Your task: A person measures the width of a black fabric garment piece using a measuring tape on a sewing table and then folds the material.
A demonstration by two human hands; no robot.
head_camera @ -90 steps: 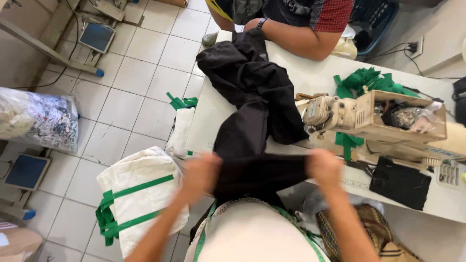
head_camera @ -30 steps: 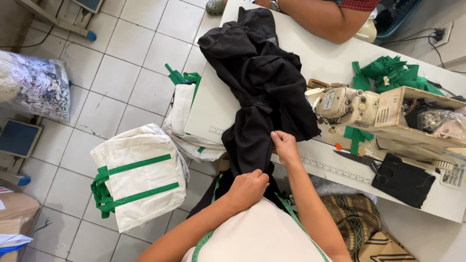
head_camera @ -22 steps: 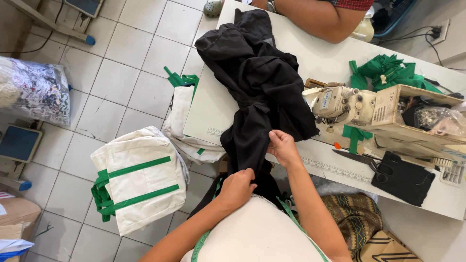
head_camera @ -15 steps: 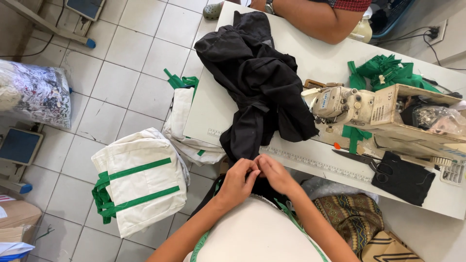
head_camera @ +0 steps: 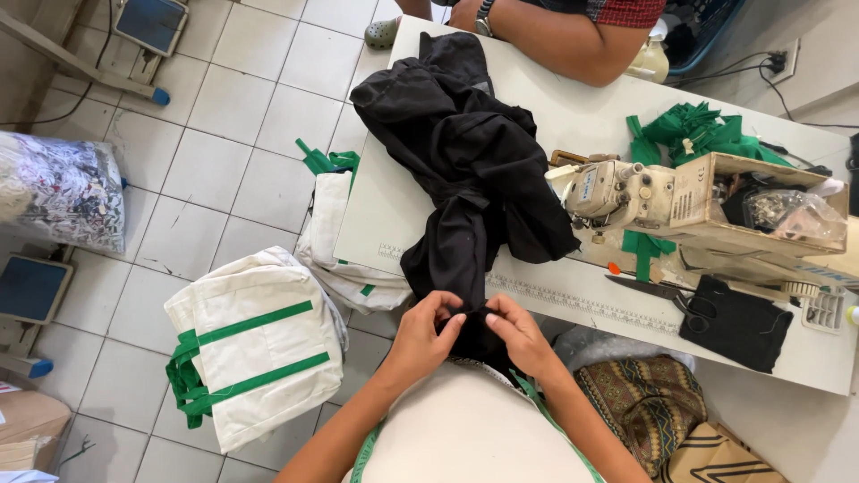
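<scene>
A white tiled floor (head_camera: pixel 224 134) fills the left of the view, and a long white table (head_camera: pixel 555 116) runs across the right, its near edge marked with a printed measuring strip. Across the table lies a large heap of black fabric (head_camera: pixel 465 152), bunched and twisted, its lower end hanging over the near edge toward the person's lap. To the right of the heap stands a cream sewing machine (head_camera: pixel 626 192), with green fabric pieces (head_camera: pixel 698 134) behind it and black-handled scissors (head_camera: pixel 662 291) and a small black cloth (head_camera: pixel 738 322) in front. On the floor beside the table sits a stack of white bags with green straps (head_camera: pixel 250 358), with another such bag leaning against the table's side. A second person's forearm (head_camera: pixel 555 40) rests on the far end of the table. The person's left hand (head_camera: pixel 425 331) and right hand (head_camera: pixel 519 333) meet at the table's near edge, fingertips drawn close together and pinching the lower edge of the black fabric between them. Judged from this, the step in hand appears to be finding or aligning an edge or seam of the cloth by feel. The next move would likely call for a firm pinch with both hands and enough slack drawn from the heap, since the twisted bulk on the table may drag against any pull.
</scene>
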